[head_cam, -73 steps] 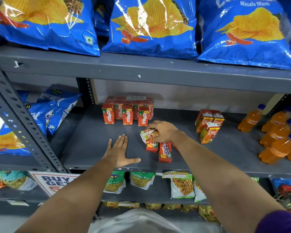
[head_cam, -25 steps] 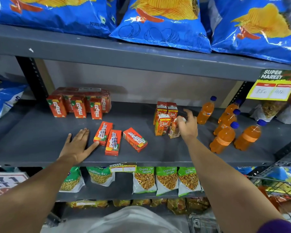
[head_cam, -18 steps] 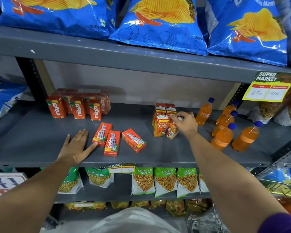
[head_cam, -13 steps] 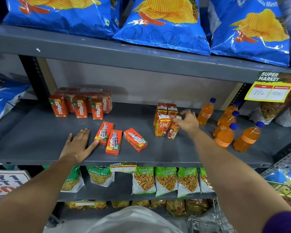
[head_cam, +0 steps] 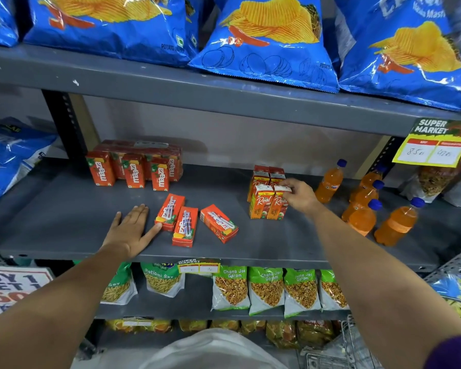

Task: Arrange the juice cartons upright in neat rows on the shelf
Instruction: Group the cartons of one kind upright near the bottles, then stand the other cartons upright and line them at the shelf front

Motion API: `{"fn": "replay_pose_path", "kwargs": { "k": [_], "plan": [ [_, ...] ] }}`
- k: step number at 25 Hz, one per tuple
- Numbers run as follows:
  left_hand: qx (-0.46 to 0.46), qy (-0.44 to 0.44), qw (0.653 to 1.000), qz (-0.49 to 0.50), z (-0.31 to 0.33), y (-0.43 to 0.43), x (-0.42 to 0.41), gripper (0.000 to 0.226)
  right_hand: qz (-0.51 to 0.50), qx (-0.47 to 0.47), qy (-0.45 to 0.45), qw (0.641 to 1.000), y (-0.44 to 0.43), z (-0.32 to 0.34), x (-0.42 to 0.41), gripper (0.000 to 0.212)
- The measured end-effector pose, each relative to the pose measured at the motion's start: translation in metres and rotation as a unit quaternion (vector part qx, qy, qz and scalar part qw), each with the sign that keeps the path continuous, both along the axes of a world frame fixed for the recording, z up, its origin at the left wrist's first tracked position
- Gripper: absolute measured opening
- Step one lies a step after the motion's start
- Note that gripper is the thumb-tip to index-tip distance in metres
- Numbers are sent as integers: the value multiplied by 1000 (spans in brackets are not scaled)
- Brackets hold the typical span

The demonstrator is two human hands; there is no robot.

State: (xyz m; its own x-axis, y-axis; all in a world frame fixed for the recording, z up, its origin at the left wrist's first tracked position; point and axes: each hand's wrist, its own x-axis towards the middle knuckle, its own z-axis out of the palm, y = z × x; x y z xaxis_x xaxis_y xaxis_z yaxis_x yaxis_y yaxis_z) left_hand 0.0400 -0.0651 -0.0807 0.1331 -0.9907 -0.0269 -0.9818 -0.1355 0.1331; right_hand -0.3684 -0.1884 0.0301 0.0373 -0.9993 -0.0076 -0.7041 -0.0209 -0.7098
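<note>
On the grey middle shelf (head_cam: 64, 222) a block of red Maaza cartons (head_cam: 133, 166) stands upright at the back left. Three red cartons lie flat near the front: one (head_cam: 170, 211) touched by my thumb, one (head_cam: 185, 226) beside it, one (head_cam: 218, 223) angled to the right. My left hand (head_cam: 131, 230) rests flat on the shelf, fingers apart. To the right stand Real cartons in two rows (head_cam: 268, 193). My right hand (head_cam: 298, 194) pinches the top of the front right Real carton (head_cam: 278, 206), which stands upright next to another.
Several orange soda bottles (head_cam: 362, 206) stand right of the Real cartons. Blue chip bags (head_cam: 264, 41) fill the shelf above; more lie at the far left (head_cam: 8, 158). Green snack packets (head_cam: 266, 288) hang below. A yellow price tag (head_cam: 434, 146) hangs at the right.
My right hand carried a Real carton from the lying group to the right and stood it upright beside the front Real carton. My left hand stayed flat on the shelf.
</note>
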Motion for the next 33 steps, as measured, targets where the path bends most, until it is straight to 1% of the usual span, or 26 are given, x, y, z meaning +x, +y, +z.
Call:
{"fn": "replay_pose_path", "kwargs": {
  "k": [3,5,8,10,13,15,17,21,25,27,30,33],
  "plan": [
    [14,3,1000,-3,1,-2,-2,78,-14,-31,5,999,2,-1,1,41],
    [18,8,1000,-2,2,0,-3,78,-32,-93,8,995,4,0,5,40],
    [11,6,1000,-5,0,10,2,80,-33,-179,78,980,6,3,17,34],
    [12,-6,1000,-12,-1,18,12,85,-15,-226,125,966,9,3,30,29],
    [11,-38,999,9,-3,31,37,93,62,-273,156,947,16,2,56,22],
    [25,-45,998,30,-3,39,54,97,127,-259,185,939,20,0,77,21],
    [34,-43,998,35,-2,45,66,102,193,-223,209,932,24,-2,103,24],
    [49,-32,998,32,-1,49,89,115,293,-139,268,907,34,-10,165,35],
    [56,-34,997,30,-2,52,121,116,364,-89,315,872,39,-11,219,54],
    [59,-31,997,25,-3,52,135,114,401,-79,354,841,40,-13,238,62],
    [52,-27,998,25,-4,48,157,112,430,-65,400,807,42,-18,261,63],
    [55,-28,998,25,-4,44,177,111,435,-45,432,789,39,-18,274,66]
  ]
}}
